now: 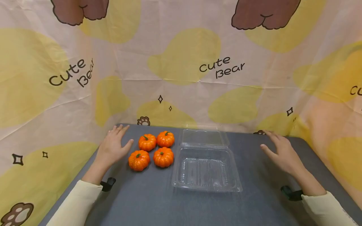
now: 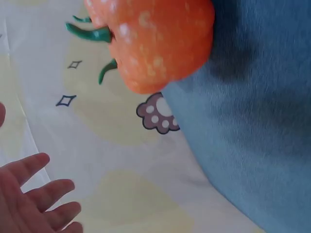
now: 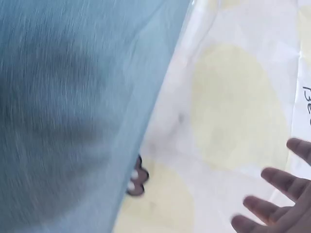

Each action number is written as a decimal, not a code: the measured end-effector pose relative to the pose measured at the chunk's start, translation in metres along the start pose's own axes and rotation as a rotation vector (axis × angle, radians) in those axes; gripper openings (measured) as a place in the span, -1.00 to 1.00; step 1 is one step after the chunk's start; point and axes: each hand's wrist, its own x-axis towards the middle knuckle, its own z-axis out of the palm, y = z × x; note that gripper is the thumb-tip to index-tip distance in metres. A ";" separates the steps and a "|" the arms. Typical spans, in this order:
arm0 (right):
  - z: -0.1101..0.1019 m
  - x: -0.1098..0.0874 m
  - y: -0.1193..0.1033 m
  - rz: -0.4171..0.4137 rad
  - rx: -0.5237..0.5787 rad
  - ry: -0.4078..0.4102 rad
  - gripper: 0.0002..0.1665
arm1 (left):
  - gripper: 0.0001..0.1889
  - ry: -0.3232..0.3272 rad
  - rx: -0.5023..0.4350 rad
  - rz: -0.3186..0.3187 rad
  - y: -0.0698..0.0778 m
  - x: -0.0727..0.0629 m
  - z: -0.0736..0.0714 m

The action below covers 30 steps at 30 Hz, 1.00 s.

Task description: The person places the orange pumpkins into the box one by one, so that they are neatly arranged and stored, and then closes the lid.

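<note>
Several small orange pumpkins with green stems stand grouped left of centre on the table; the front left pumpkin (image 1: 139, 160) is nearest my left hand. My left hand (image 1: 113, 145) is held out beside them with fingers spread, holding nothing. In the left wrist view a pumpkin (image 2: 160, 43) fills the top, apart from the fingers (image 2: 51, 194). Right of the pumpkins lies a clear plastic clamshell box (image 1: 206, 168), its lid (image 1: 204, 138) folded back toward the wall. My right hand (image 1: 282, 153) is out to the right of the box, fingers extended and holding nothing.
The dark grey-blue table (image 1: 147, 201) ends at a printed cloth backdrop (image 1: 181, 56) that hangs behind it and along both sides. Dark straps with small devices sit on both wrists. Bare table lies between the box and my right hand.
</note>
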 end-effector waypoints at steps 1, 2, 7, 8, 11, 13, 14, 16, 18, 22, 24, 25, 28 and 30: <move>0.002 -0.001 -0.002 0.014 0.051 -0.009 -0.24 | -0.34 -0.012 -0.020 -0.010 0.002 -0.003 0.001; 0.004 -0.003 -0.004 0.029 0.104 -0.020 -0.26 | -0.33 -0.024 -0.036 -0.021 0.003 -0.005 0.002; 0.018 -0.011 -0.013 0.074 0.294 -0.071 -0.36 | -0.28 -0.095 -0.119 -0.090 0.008 -0.020 0.008; 0.021 -0.012 -0.014 0.077 0.332 -0.079 -0.38 | -0.28 -0.102 -0.129 -0.100 0.009 -0.023 0.009; 0.032 -0.016 -0.016 0.096 0.440 -0.107 -0.42 | -0.28 -0.126 -0.163 -0.134 0.009 -0.031 0.014; 0.040 -0.019 -0.016 0.111 0.528 -0.124 -0.42 | -0.28 -0.140 -0.185 -0.152 0.009 -0.035 0.018; 0.043 -0.020 -0.016 0.121 0.573 -0.133 -0.42 | -0.28 -0.146 -0.195 -0.159 0.008 -0.037 0.020; 0.050 -0.022 -0.018 0.138 0.648 -0.151 -0.41 | -0.28 -0.159 -0.213 -0.171 0.008 -0.039 0.023; 0.057 -0.024 -0.020 0.144 0.714 -0.171 -0.39 | -0.27 -0.166 -0.225 -0.179 0.007 -0.041 0.026; 0.068 -0.025 -0.026 0.176 0.797 -0.213 -0.35 | -0.26 -0.166 -0.238 -0.186 0.008 -0.043 0.031; 0.073 -0.025 -0.028 0.208 0.811 -0.232 -0.33 | -0.25 -0.163 -0.246 -0.185 0.008 -0.043 0.033; 0.075 -0.025 -0.029 0.223 0.813 -0.241 -0.33 | -0.25 -0.162 -0.250 -0.184 0.009 -0.043 0.034; 0.080 -0.024 -0.028 0.259 0.825 -0.269 -0.32 | -0.26 -0.160 -0.265 -0.178 0.009 -0.042 0.038; 0.082 -0.024 -0.028 0.276 0.839 -0.286 -0.31 | -0.28 -0.164 -0.273 -0.178 0.010 -0.042 0.041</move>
